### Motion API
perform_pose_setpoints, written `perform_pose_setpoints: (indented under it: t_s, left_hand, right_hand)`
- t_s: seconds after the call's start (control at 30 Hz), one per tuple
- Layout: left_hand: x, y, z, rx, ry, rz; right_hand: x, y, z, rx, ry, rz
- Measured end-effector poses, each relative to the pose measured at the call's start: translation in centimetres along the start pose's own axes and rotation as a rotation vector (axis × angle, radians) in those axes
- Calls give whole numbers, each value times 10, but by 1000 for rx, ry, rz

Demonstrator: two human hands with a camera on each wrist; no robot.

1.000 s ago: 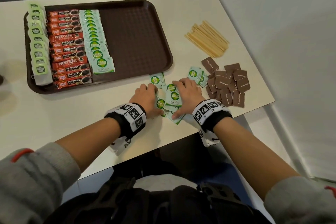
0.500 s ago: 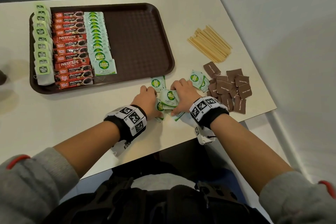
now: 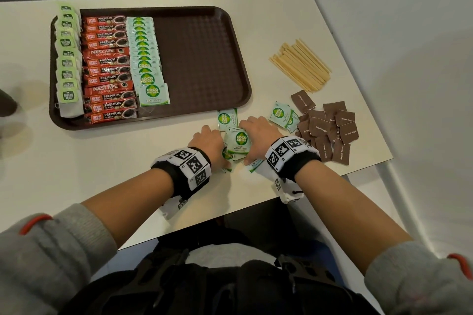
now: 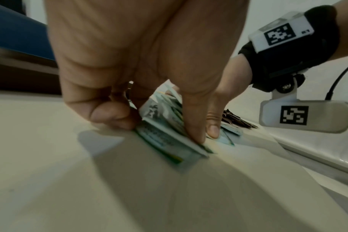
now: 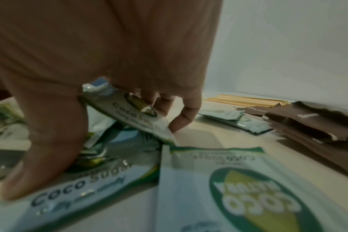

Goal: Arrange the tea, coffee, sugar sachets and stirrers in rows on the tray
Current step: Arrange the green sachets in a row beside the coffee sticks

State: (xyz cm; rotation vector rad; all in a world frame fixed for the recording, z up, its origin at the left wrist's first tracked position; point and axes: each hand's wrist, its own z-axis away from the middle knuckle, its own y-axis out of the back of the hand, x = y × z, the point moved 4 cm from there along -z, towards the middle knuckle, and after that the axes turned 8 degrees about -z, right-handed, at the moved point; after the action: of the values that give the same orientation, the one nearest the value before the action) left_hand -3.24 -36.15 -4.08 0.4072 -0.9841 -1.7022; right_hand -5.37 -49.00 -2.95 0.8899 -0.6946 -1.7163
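Note:
Both hands crowd a small pile of green-and-white coco sugar sachets (image 3: 238, 142) near the table's front edge. My left hand (image 3: 210, 139) pinches the pile's left side between thumb and curled fingers (image 4: 113, 116). My right hand (image 3: 258, 133) grips its right side, with one sachet (image 5: 137, 116) held between thumb and fingers. The brown tray (image 3: 199, 64) holds three rows at its left: tea bags (image 3: 67, 69), red coffee sticks (image 3: 108, 69), coco sugar sachets (image 3: 147, 61). Loose coco sachets (image 3: 282, 116), brown sugar sachets (image 3: 330, 130) and wooden stirrers (image 3: 300, 65) lie on the table to the right.
The tray's right half is bare. One single coco sachet (image 3: 226, 119) lies between the tray and my hands. The table's right edge (image 3: 358, 84) runs close to the brown sachets, with a white wall beyond. A dark object (image 3: 6, 103) sits at the far left.
Both hands have drawn closer together, squeezing the loose coco sugar sachets into a tighter pile between them. The rest of the table is unchanged.

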Motion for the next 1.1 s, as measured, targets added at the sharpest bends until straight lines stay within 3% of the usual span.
perform_pose_setpoints:
  t_s: [0.17, 0.43, 0.57, 0.67, 0.87, 1.1]
  left_hand:
    - [-2, -2, -3, -12, -21, 85]
    - [-11, 5, -5, -13, -47, -90]
    - [-19, 9, -5, -7, -56, -3]
    - [-35, 17, -4, -12, -16, 202]
    - [-71, 42, -5, 144, 41, 1035]
    - [-93, 67, 7, 219, 15, 1296]
  right_hand:
    - [0, 2, 0, -14, 4, -108]
    - [-1, 8, -5, 34, 44, -258]
    - [-8, 16, -7, 46, 75, -322]
    - [-14, 28, -10, 72, 98, -364]
    - [-44, 45, -24, 18, 153, -385]
    - [-99, 50, -49, -50, 175, -275]
